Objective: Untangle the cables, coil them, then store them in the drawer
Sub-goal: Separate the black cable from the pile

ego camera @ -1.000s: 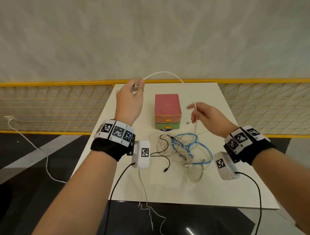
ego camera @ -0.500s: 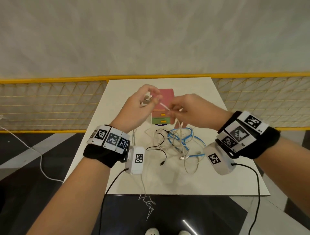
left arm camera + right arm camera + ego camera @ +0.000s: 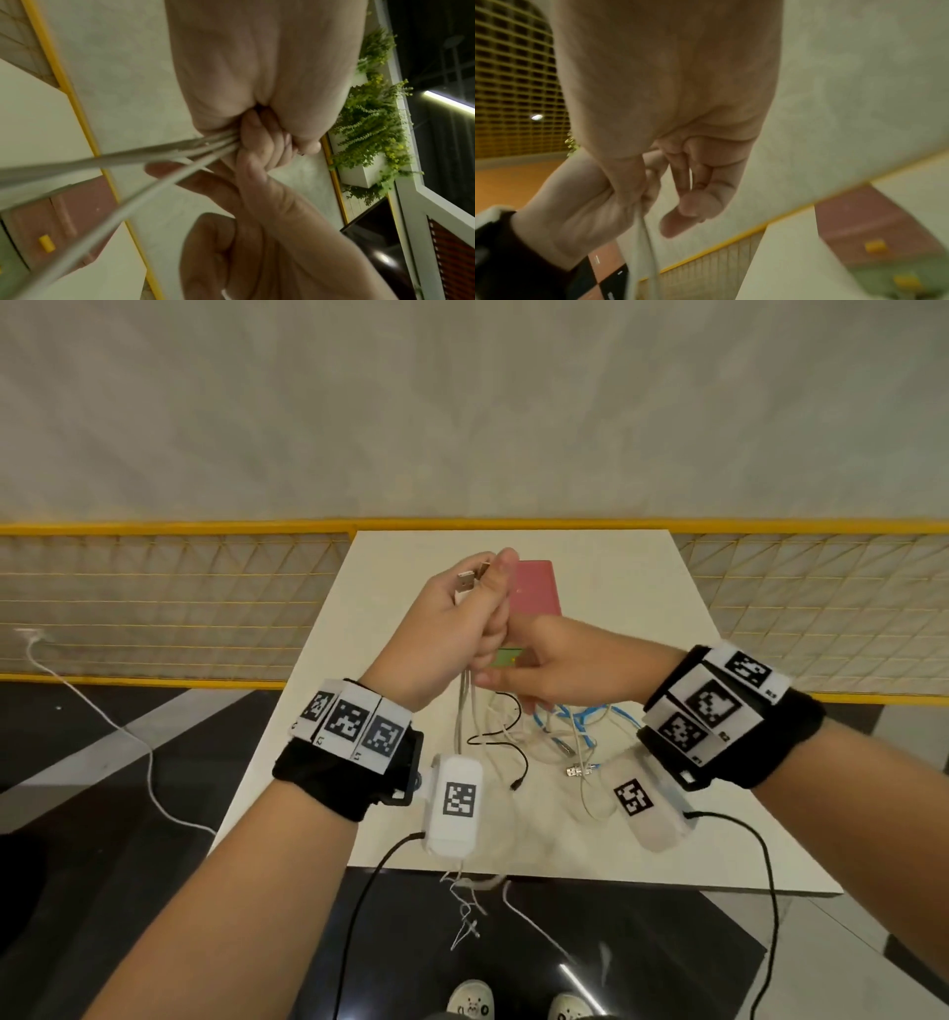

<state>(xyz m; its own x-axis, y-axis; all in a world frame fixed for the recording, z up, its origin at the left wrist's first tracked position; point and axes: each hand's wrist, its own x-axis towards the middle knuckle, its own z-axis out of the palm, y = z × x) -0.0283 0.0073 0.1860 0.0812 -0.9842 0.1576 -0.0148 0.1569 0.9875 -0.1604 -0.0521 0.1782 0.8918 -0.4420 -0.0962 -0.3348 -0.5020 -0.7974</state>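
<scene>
Both hands, apart 1 s ago w/ the white cable arched between them, now meet above the table [image 3: 642, 814]. Head view: my left hand [image 3: 452, 629] is fisted round gathered loops of white cable [image 3: 464, 711], USB plug [image 3: 466, 581] poking out on top; my right hand [image 3: 560, 670] presses against it, fingers curled under. Blue cable [image 3: 580, 726] and black cable [image 3: 506, 747] lie tangled on the tabletop below; pink-and-green drawer box [image 3: 536, 593] sits shut behind my hands. Left wrist view: several white strands [image 3: 128, 160] run taut from my clenched fingers [image 3: 262, 146]. Right wrist view: strand [image 3: 644, 229] pinched at my thumb, other fingers loosely curled.
</scene>
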